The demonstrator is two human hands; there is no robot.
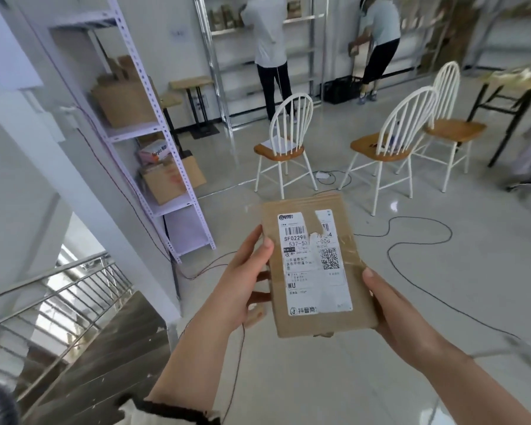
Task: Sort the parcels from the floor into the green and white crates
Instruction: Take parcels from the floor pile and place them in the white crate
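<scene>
Left hand and right hand curled round the edges of one parcel, label up. Lifted, not yet crated; no crates in sight.

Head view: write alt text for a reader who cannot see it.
A left hand and right hand grip a flat brown parcel, white shipping label up, above a pale floor. Beyond stand three white chairs, shelving with boxes, and two people.

parcel between hands | shelf left | chairs behind
</scene>
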